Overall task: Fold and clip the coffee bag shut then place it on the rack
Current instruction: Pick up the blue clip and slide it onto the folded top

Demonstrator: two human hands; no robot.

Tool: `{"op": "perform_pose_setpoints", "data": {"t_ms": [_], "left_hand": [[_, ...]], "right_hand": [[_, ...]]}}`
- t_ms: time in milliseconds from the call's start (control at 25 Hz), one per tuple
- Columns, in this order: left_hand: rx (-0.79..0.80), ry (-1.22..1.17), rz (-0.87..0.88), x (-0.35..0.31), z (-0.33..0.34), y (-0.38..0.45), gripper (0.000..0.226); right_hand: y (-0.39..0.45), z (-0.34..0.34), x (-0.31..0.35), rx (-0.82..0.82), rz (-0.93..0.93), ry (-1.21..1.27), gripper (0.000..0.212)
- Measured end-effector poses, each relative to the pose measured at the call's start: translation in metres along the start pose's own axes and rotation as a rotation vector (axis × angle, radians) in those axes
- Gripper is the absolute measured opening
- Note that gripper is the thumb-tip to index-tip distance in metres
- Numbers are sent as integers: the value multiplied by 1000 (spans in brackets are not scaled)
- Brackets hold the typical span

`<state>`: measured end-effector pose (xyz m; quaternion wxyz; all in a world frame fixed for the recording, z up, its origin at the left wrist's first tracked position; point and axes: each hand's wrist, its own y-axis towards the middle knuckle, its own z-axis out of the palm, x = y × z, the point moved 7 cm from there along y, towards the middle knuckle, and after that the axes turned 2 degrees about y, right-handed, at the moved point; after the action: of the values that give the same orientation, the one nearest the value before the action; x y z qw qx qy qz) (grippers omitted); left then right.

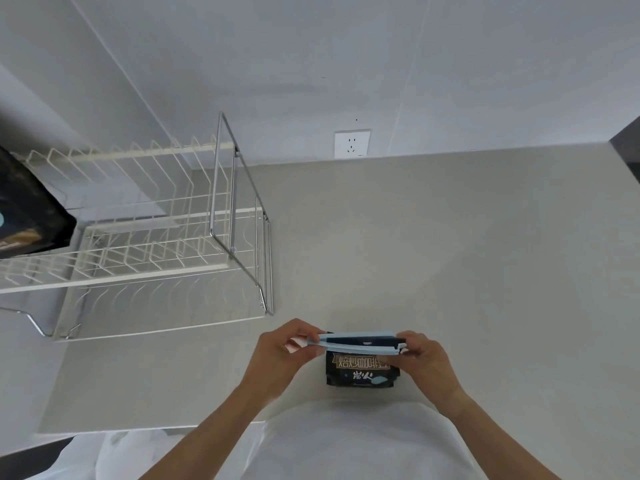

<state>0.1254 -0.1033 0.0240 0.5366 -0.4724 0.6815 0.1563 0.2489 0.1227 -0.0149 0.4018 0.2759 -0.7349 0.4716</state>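
A black coffee bag with gold lettering stands upright on the counter near its front edge. A long light-blue clip lies across the bag's folded top, its two bars slightly apart with the black fold between them. My left hand pinches the clip's left end. My right hand grips the clip's right end and the bag's top corner. The white wire rack with chrome frame stands to the left, further back.
Another black coffee bag rests on the rack's upper tier at the far left. A wall socket sits above the counter's back edge. The beige counter stretches right and back. My white clothing fills the bottom.
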Motion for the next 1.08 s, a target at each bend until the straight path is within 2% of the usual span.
{"op": "perform_pose_setpoints", "data": {"t_ms": [200,360,480,720,960,1080], "left_hand": [[13,-5,-8,-6,7,1,24],[-3,-5,-9,-10,12,2,26],[-8,10,-15,-10,16,2,27],[0,37,-19,-9,18,3,26],[18,22,-37,-6,21,4,26],[25,-8,-53,-4,22,5,28]], "right_hand": [[-2,0,8,28,-63,-11,33],[-2,-1,8,5,-35,-9,30],[-3,-1,7,15,-38,-7,37],[0,0,7,18,-89,-48,28],[0,2,-4,26,-52,58,19],[0,2,-9,14,-32,98,27]]}}
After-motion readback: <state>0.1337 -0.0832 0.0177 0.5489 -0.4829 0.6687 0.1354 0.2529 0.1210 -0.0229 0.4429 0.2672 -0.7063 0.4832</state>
